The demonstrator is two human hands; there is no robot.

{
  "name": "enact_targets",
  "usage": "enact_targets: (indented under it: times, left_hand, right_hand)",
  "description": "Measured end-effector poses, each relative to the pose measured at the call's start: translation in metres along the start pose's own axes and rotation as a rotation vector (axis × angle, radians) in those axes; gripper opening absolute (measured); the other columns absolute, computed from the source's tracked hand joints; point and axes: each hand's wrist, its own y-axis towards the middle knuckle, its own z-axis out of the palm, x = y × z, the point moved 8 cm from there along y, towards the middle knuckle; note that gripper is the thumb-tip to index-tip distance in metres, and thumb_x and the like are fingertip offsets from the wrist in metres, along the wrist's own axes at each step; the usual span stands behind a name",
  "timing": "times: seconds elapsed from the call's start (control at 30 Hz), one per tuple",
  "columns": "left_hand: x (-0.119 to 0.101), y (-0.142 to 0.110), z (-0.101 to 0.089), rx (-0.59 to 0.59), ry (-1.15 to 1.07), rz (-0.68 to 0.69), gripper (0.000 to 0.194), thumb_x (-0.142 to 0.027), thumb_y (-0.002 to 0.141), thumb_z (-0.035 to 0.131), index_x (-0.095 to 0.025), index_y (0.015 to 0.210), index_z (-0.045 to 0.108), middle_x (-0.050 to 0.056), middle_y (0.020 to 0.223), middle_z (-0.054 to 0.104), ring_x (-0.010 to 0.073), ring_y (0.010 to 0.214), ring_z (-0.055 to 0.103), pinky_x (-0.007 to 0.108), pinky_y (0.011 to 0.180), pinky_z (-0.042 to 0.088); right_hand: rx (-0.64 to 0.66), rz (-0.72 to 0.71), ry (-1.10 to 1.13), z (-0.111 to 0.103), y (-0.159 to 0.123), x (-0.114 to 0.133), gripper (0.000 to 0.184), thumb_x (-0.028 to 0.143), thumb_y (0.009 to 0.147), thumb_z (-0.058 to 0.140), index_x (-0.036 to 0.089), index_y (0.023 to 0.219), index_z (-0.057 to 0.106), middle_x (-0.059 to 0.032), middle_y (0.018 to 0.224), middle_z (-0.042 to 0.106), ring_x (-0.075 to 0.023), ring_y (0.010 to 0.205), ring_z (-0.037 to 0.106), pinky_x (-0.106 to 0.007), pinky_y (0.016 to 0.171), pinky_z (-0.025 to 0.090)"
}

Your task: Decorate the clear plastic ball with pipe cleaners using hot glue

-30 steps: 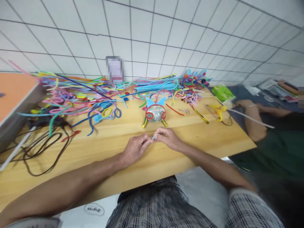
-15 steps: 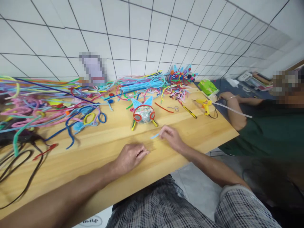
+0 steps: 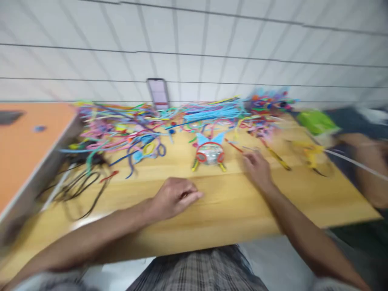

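Note:
My left hand [image 3: 177, 198] rests low over the wooden table, thumb and forefinger pressed together; whatever they pinch, if anything, is hidden. Farther right, my right hand [image 3: 258, 167] is at the small scissors [image 3: 251, 148], partly covering them. Motion blur keeps me from telling whether its fingers grip them. Just left of those fingers lies a red pipe cleaner [image 3: 233, 145]. Between and beyond my hands stands a clear, shiny figure [image 3: 211, 155] with blue pointed ears, red rings and yellow-green legs.
Pipe cleaners [image 3: 212, 112] crowd the table's back, before an upright phone [image 3: 158, 93]. On the right are a yellow cutter knife [image 3: 276, 155], a yellow glue gun [image 3: 311, 153], a green packet [image 3: 318, 122] and another person's arm [image 3: 368, 161]. Dark cables [image 3: 81, 186] lie left.
The view has swung left and levelled out. My right hand has moved forward to the scissors; the light-blue strip seen in it before is no longer visible. My left hand stays pinched.

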Motion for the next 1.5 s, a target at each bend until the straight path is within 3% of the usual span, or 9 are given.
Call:
enact_targets:
  times: [0.23,0.33,0.43,0.6,0.7,0.83,1.03,1.27,1.5]
  left_hand:
    - [0.091,0.016,-0.138,-0.117,0.361,-0.563,0.045,-0.044,0.105,0.061,-0.018,0.069,0.059,-0.003,0.059,0.052,0.0106,0.057,0.045,0.025,0.058,0.030]
    - [0.131,-0.005,-0.169,0.036,0.533,-0.738,0.035,-0.040,0.099,0.066,-0.017,0.073,0.066,0.000,0.066,0.061,0.0134,0.062,0.051,0.027,0.062,0.032]
    - [0.160,-0.030,-0.175,0.198,0.697,-0.828,0.022,-0.037,0.097,0.067,-0.018,0.092,0.077,0.005,0.086,0.077,0.0195,0.075,0.064,0.028,0.067,0.036]
    - [0.190,-0.057,-0.169,0.283,0.849,-0.962,0.030,-0.033,0.095,0.066,-0.022,0.118,0.082,0.012,0.109,0.083,0.0304,0.101,0.075,0.030,0.076,0.044]
    - [0.199,-0.057,-0.168,0.258,0.809,-0.993,0.027,-0.029,0.090,0.067,-0.021,0.110,0.083,0.012,0.108,0.083,0.0316,0.102,0.075,0.030,0.078,0.045]
    - [0.207,-0.050,-0.177,0.266,0.678,-0.976,0.013,-0.026,0.088,0.067,-0.020,0.089,0.079,0.005,0.087,0.078,0.0221,0.084,0.069,0.028,0.071,0.042]
    - [0.215,-0.050,-0.201,-0.057,-0.227,-1.021,0.040,-0.049,0.100,0.073,-0.016,0.081,0.059,-0.006,0.062,0.048,0.0060,0.058,0.036,0.022,0.055,0.027]
    - [0.206,-0.050,-0.194,-0.079,-0.428,-1.042,0.035,-0.045,0.104,0.067,-0.013,0.091,0.063,0.003,0.078,0.069,0.0082,0.064,0.048,0.023,0.054,0.036]
    - [0.194,-0.041,-0.194,-0.205,-0.500,-0.955,0.036,-0.044,0.088,0.090,-0.016,0.083,0.067,0.000,0.074,0.065,0.0092,0.068,0.052,0.024,0.062,0.044]
  right_hand:
    - [-0.071,0.121,-0.111,-0.013,0.001,-0.018,0.032,0.048,0.078,0.068,0.021,0.094,0.077,-0.0144,0.098,0.082,-0.0271,0.084,0.070,-0.043,0.088,0.055]
    - [-0.095,0.140,-0.094,-0.014,-0.002,-0.016,0.031,0.044,0.075,0.069,0.021,0.094,0.079,-0.0140,0.096,0.082,-0.0261,0.082,0.070,-0.041,0.084,0.055]
    - [-0.090,0.152,-0.095,-0.012,-0.003,-0.015,0.031,0.043,0.075,0.070,0.020,0.094,0.079,-0.0130,0.093,0.082,-0.0252,0.079,0.069,-0.040,0.081,0.055]
    - [-0.028,0.148,-0.086,-0.007,-0.003,-0.012,0.027,0.042,0.075,0.070,0.022,0.091,0.079,-0.0117,0.091,0.082,-0.0252,0.080,0.069,-0.041,0.083,0.057]
    - [-0.018,0.149,-0.068,-0.006,-0.003,-0.013,0.029,0.043,0.075,0.070,0.022,0.092,0.079,-0.0113,0.092,0.082,-0.0251,0.080,0.070,-0.041,0.084,0.057]
    - [-0.011,0.133,-0.084,-0.006,-0.003,-0.015,0.031,0.048,0.076,0.070,0.023,0.092,0.079,-0.0102,0.090,0.082,-0.0255,0.080,0.070,-0.041,0.082,0.057]
    - [-0.017,0.147,-0.081,-0.007,-0.001,-0.016,0.036,0.051,0.071,0.069,0.023,0.091,0.079,-0.0098,0.087,0.080,-0.0271,0.078,0.070,-0.043,0.081,0.057]
    - [0.001,0.093,-0.093,-0.005,0.000,-0.020,0.038,0.057,0.071,0.068,0.025,0.090,0.078,-0.0099,0.088,0.083,-0.0293,0.080,0.073,-0.046,0.084,0.058]
    - [-0.181,-0.040,-0.115,-0.026,-0.001,-0.008,0.036,0.058,0.074,0.066,0.026,0.086,0.078,-0.0127,0.089,0.083,-0.0328,0.080,0.075,-0.053,0.087,0.060]
